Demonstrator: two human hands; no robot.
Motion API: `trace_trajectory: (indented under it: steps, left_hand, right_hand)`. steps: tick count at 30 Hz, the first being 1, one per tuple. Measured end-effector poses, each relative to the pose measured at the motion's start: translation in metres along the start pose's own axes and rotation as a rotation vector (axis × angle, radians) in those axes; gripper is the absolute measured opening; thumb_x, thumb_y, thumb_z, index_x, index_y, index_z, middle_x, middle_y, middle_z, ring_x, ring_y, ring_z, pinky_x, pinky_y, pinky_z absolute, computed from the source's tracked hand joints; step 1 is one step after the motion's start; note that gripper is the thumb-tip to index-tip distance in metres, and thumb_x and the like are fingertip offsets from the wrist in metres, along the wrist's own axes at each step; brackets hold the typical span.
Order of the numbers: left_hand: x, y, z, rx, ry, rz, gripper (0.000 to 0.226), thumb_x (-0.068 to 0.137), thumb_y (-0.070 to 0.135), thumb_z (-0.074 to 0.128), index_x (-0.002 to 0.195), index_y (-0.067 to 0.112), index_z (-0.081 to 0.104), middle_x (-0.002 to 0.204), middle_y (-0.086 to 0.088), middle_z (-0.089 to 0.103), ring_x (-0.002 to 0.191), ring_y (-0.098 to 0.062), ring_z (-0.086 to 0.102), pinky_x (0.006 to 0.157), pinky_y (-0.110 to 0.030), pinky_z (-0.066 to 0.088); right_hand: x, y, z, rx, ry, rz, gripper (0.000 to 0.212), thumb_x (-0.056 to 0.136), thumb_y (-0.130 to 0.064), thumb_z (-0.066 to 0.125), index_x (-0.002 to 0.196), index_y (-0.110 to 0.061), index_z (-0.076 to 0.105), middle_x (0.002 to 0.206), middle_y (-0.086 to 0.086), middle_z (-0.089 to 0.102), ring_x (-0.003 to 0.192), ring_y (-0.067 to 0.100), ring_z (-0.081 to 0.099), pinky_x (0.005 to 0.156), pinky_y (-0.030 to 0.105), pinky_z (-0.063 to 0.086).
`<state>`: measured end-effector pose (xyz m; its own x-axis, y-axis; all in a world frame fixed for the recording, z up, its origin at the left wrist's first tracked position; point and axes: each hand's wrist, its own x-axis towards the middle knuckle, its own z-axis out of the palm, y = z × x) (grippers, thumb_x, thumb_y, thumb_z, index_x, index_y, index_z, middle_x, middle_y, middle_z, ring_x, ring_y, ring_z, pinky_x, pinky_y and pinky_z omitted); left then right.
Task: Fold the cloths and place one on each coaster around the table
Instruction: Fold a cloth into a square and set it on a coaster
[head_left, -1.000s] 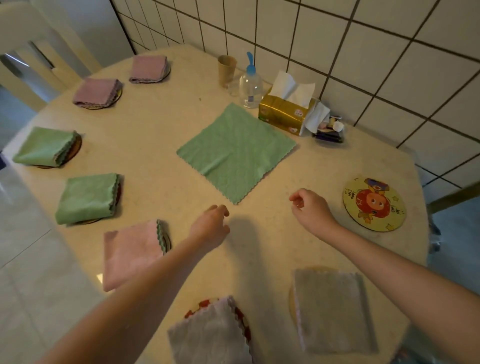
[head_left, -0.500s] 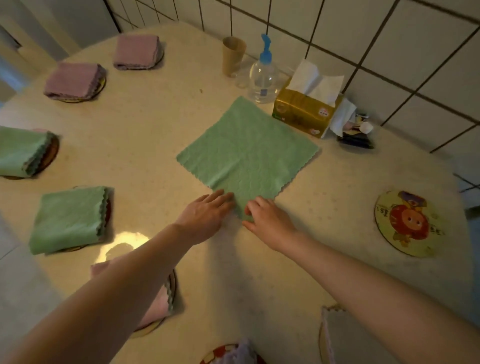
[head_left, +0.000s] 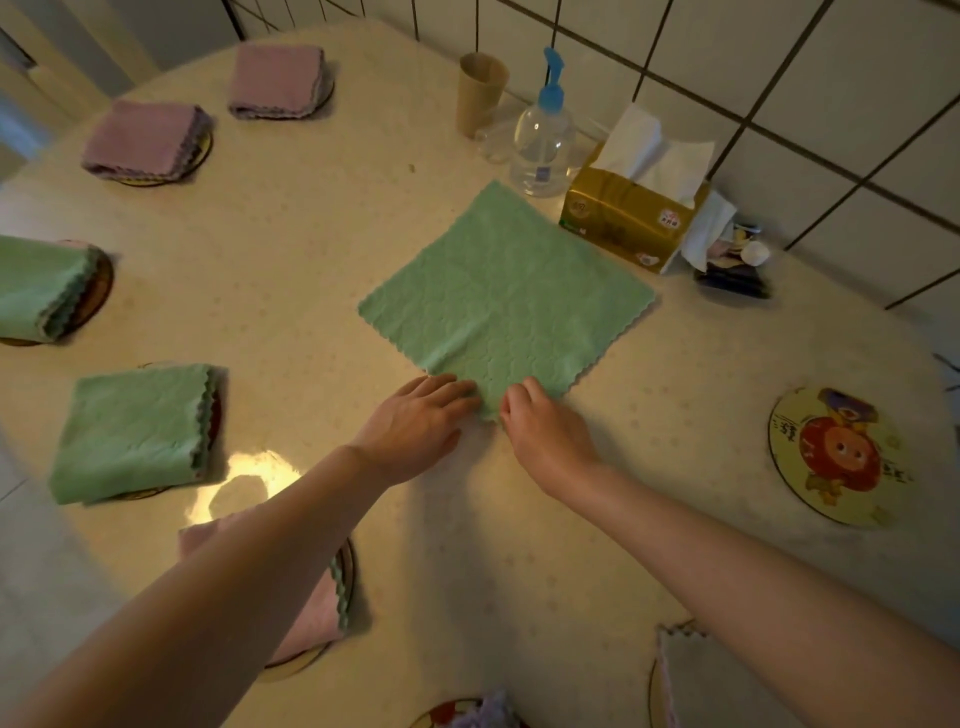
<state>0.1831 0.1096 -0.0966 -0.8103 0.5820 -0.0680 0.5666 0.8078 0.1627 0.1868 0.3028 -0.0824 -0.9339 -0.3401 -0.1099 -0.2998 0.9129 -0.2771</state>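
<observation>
- Folded cloths along the left rim: two green ones (head_left: 41, 286) (head_left: 135, 431) and two pink ones (head_left: 143, 137) (head_left: 278, 80), each on its own coaster; another pink cloth (head_left: 317, 613) on a coaster sits partly under the left forearm.
- Left hand (head_left: 415, 426): fingers nearly straight, flat, tips resting on the near corner of the flat green cloth (head_left: 506, 296); not gripping anything.
- That cloth lies unfolded, diamond-wise, mid-table, far corner just beside the pump bottle (head_left: 543, 140) and tissue box (head_left: 628, 218).
- Handling guess: thin microfibre, light, limp, no stiffness; will sag and drape if lifted by one point. Scalloped edge gives some purchase. Smooth table (head_left: 311, 249), so it likely slides if dragged.
- Best hold, probably: pinch the near corner or two adjacent corners, carry over to the opposite edge, press the crease flat.
- Right hand (head_left: 545, 431): fingers curled down onto the same near corner, looks like a pinch on the cloth edge; thumb is hidden, so not sure.
- Bare cartoon coaster (head_left: 839, 457) at right, well apart from the cloth; likely destination.
- Grey cloth (head_left: 727, 686) at the bottom edge, partly cut off.
</observation>
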Motion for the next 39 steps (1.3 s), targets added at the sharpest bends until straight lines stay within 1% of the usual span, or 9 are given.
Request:
trace_trajectory:
  steps: [5, 9, 13, 17, 20, 27, 33, 36, 39]
  left_hand:
    - [0.013, 0.005, -0.005, -0.023, 0.077, -0.1, 0.047, 0.082, 0.025, 0.067, 0.127, 0.017, 0.058, 0.12, -0.003, 0.062, 0.112, -0.027, 0.058, 0.096, -0.036, 0.046]
    - [0.029, -0.004, -0.01, -0.142, 0.079, -0.264, 0.057, 0.084, 0.021, 0.065, 0.138, 0.017, 0.048, 0.136, -0.006, 0.053, 0.123, -0.029, 0.05, 0.103, -0.037, 0.039]
    - [0.034, -0.029, -0.014, -0.208, 0.083, -0.426, 0.055, 0.087, 0.012, 0.057, 0.141, 0.019, 0.045, 0.146, -0.003, 0.044, 0.132, -0.026, 0.042, 0.109, -0.035, 0.031]
    - [0.021, -0.042, -0.018, -0.24, 0.183, -0.393, 0.048, 0.084, -0.002, 0.052, 0.129, 0.012, 0.059, 0.138, -0.008, 0.054, 0.132, -0.027, 0.046, 0.112, -0.041, 0.03]
    - [0.009, -0.04, -0.024, -0.209, 0.235, -0.331, 0.048, 0.083, -0.008, 0.053, 0.127, 0.01, 0.06, 0.133, -0.01, 0.058, 0.129, -0.029, 0.049, 0.111, -0.045, 0.033]
    - [-0.028, 0.008, -0.05, -0.101, 0.298, -0.184, 0.045, 0.086, -0.001, 0.047, 0.128, 0.009, 0.06, 0.134, -0.007, 0.057, 0.128, -0.028, 0.05, 0.106, -0.045, 0.04]
    - [-0.101, 0.066, -0.039, -0.056, 0.098, -0.014, 0.042, 0.088, 0.018, 0.036, 0.115, 0.017, 0.069, 0.118, -0.004, 0.069, 0.113, -0.03, 0.062, 0.082, -0.052, 0.055]
    - [-0.136, 0.116, -0.075, -0.078, 0.074, -0.392, 0.03, 0.086, 0.06, 0.047, 0.089, 0.045, 0.073, 0.099, 0.018, 0.073, 0.084, -0.012, 0.071, 0.061, -0.036, 0.058]
    - [-0.158, 0.139, -0.06, -0.23, -0.167, -0.312, 0.028, 0.097, 0.03, 0.051, 0.122, 0.035, 0.062, 0.138, 0.004, 0.053, 0.123, -0.012, 0.053, 0.097, -0.021, 0.04]
  right_hand:
    - [-0.007, 0.001, -0.022, 0.343, 0.077, 0.016, 0.012, 0.097, -0.022, 0.043, 0.098, -0.012, 0.048, 0.098, 0.01, 0.061, 0.079, 0.035, 0.061, 0.063, 0.043, 0.048]
    - [-0.018, 0.005, -0.042, 0.497, 0.047, -0.054, 0.006, 0.097, -0.022, 0.044, 0.094, -0.018, 0.046, 0.099, 0.009, 0.067, 0.084, 0.027, 0.064, 0.067, 0.047, 0.051]
    - [-0.036, 0.016, -0.063, 0.525, 0.116, -0.099, 0.008, 0.098, -0.02, 0.042, 0.095, -0.012, 0.044, 0.122, 0.008, 0.062, 0.075, 0.01, 0.063, 0.06, 0.031, 0.05]
    - [-0.052, 0.038, -0.068, 0.476, 0.143, -0.081, 0.033, 0.092, -0.023, 0.055, 0.122, -0.016, 0.042, 0.13, -0.001, 0.056, 0.109, 0.014, 0.059, 0.085, 0.032, 0.05]
    - [-0.059, 0.053, -0.064, 0.302, 0.109, -0.077, 0.055, 0.09, -0.015, 0.057, 0.139, -0.014, 0.032, 0.136, -0.002, 0.05, 0.112, 0.014, 0.054, 0.087, 0.026, 0.044]
    - [-0.083, 0.071, -0.073, 0.218, 0.289, -0.121, 0.041, 0.081, 0.013, 0.054, 0.117, -0.003, 0.064, 0.118, 0.011, 0.066, 0.109, 0.025, 0.061, 0.098, 0.026, 0.043]
    - [-0.165, 0.091, -0.061, 0.087, 0.183, -0.204, 0.032, 0.071, 0.004, 0.073, 0.096, -0.016, 0.071, 0.086, -0.001, 0.071, 0.087, 0.021, 0.059, 0.068, 0.036, 0.052]
    - [-0.206, 0.098, -0.049, 0.121, 0.1, -0.229, 0.033, 0.066, 0.003, 0.076, 0.092, -0.017, 0.072, 0.086, 0.003, 0.068, 0.091, 0.02, 0.06, 0.073, 0.035, 0.053]
    - [-0.234, 0.098, -0.04, 0.193, 0.036, -0.243, 0.022, 0.074, 0.0, 0.069, 0.091, -0.013, 0.072, 0.092, 0.003, 0.07, 0.098, 0.014, 0.058, 0.085, 0.024, 0.045]
